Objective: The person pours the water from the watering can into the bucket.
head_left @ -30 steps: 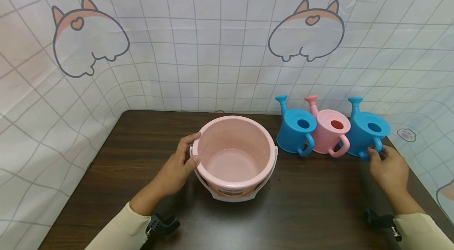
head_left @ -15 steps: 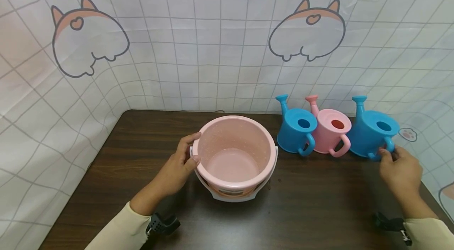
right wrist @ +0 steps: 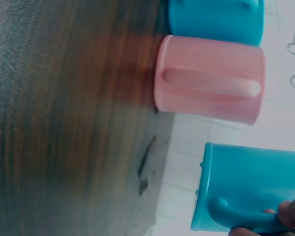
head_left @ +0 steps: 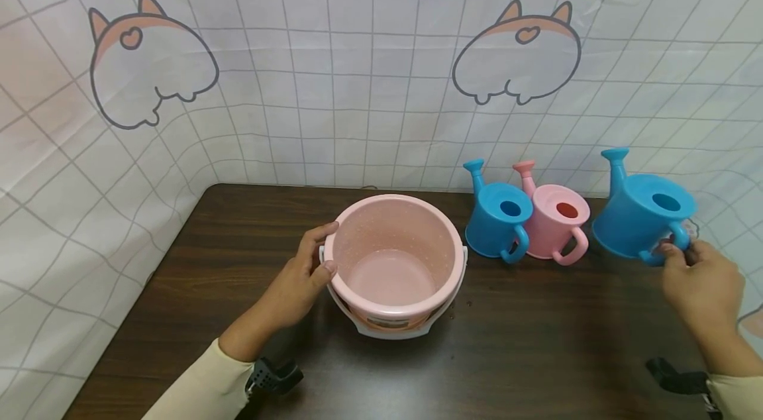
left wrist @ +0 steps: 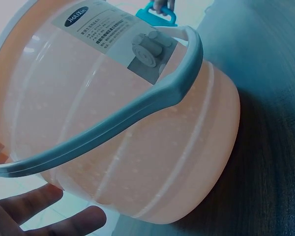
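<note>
Blue watering can (head_left: 630, 221) in right grip (head_left: 703, 284)

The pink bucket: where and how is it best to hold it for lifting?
Probably by the middle of its bail handle, from the near side: it hangs along the front of the upright pink bucket, its ends fixed at opposite sides.

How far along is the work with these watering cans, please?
Seemingly done: the pink bucket stands upright, the left hand touching its rim. In hand: the right hand holds the rightmost blue can off the table. Apparently left: the pink can and other blue can, standing untouched.
</note>
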Demonstrator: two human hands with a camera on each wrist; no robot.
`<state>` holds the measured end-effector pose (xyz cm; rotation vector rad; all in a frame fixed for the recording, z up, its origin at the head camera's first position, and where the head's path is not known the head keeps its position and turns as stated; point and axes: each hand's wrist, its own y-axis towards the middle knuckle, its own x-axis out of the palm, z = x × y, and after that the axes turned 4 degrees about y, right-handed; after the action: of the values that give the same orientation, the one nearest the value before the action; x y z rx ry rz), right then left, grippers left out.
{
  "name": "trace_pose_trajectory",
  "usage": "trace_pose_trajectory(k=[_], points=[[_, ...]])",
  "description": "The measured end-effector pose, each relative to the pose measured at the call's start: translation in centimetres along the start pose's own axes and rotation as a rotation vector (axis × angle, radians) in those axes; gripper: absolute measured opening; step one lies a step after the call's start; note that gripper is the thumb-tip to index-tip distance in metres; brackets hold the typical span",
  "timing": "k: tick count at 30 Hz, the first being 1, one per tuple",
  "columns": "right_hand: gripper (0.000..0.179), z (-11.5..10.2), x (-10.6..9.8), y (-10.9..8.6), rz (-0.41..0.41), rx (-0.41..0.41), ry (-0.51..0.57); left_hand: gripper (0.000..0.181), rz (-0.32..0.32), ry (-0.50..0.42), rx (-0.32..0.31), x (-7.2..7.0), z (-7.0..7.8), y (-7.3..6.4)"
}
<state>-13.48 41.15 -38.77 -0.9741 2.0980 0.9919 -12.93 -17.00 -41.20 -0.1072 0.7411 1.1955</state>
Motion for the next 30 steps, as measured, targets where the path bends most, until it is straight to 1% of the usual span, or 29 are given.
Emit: trace_pose_trajectory(k=[4, 7, 11, 14, 24, 30], points=[[0.04, -0.5, -0.9, 0.1, -0.011, 0.03, 0.003, 0.059, -0.001, -0.002, 0.003, 0.0, -0.1, -0.1], [0.04, -0.8, -1.5, 0.2, -0.013, 0.015, -0.005, 0.059, 0.0, -0.001, 0.003, 0.1, 0.0, -0.1], [0.041, -1.1, -2.2, 0.2, -0.048, -0.012, -0.001, 0.059, 0.001, 0.003, 0.004, 0.1, 0.1, -0.1], [0.043, -1.5, -2.7, 0.1, -0.077, -0.002, 0.031, 0.059, 0.003, 0.0, 0.007, 0.1, 0.1, 0.0], [0.048, -3.5, -3.4, -0.3, -0.099, 0.029, 0.12, 0.059, 0.007, -0.012, 0.029, 0.0, -0.1, 0.1], [0.048, -4.4, -4.0, -0.6, -0.1, 0.015, 0.191, 0.058, 0.011, -0.01, 0.023, 0.0, -0.1, 0.0]])
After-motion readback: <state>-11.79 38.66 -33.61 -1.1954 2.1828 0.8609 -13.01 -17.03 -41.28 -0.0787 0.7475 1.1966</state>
